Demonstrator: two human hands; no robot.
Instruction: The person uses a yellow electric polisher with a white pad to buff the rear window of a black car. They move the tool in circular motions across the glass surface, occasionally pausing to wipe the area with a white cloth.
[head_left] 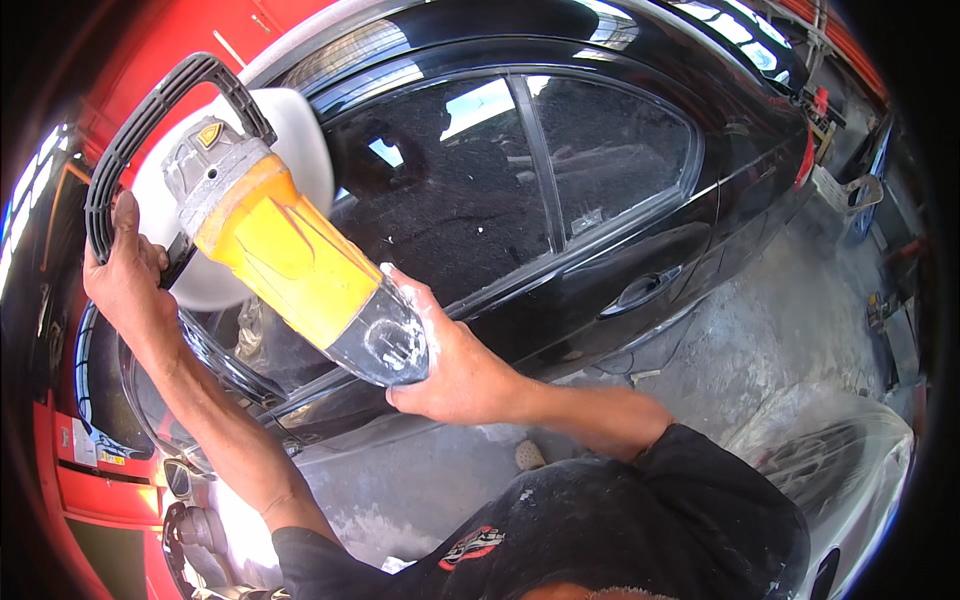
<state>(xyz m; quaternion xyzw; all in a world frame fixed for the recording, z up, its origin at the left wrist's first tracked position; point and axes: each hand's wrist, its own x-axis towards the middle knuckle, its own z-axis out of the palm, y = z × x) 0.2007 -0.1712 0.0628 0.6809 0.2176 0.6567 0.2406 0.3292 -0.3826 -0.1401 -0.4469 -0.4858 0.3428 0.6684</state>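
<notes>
The left hand (130, 280) grips the black loop handle (140, 125) of a yellow rotary polisher (285, 255); the right hand (455, 370) clasps its dark, white-smudged rear end. Its white pad (305, 130) faces a glossy black car (530, 310) above a dusty grey floor (750, 330); clear plastic sheeting (875, 430) covers a wheel at lower right.

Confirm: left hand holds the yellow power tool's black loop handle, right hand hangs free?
No: the right hand isn't free; the head view shows it holding the dark rear end of the yellow power tool. Left hand on black loop handle: correct.
</notes>
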